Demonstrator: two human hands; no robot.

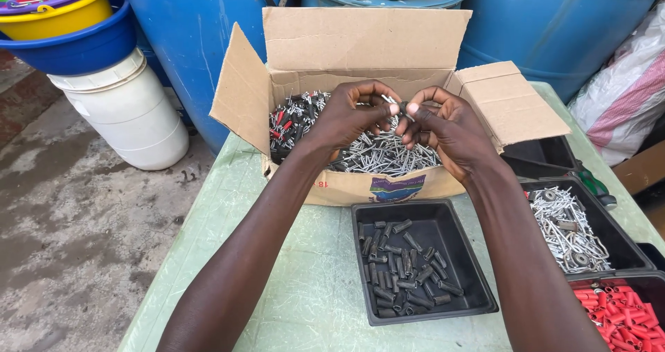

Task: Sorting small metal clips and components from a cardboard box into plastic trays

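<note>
While both hands meet over the open cardboard box (pixel 360 68), the left hand (pixel 350 120) and right hand (pixel 443 127) pinch together one small grey fastener (pixel 400 109). Below the hands one black tray (pixel 422 262) holds grey sleeves; right of it, three more trays crowd the surface (pixel 305 283) edge.

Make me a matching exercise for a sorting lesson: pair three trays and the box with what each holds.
Things:
1. Cardboard box
2. Front tray
3. Right tray
4. Corner tray

Contents:
A. Red plastic pieces
B. Dark grey sleeves
C. Silver screws with washers
D. Mixed pile of silver, black and red parts

Pairs: 1-D, 2-B, 3-C, 4-A
</note>
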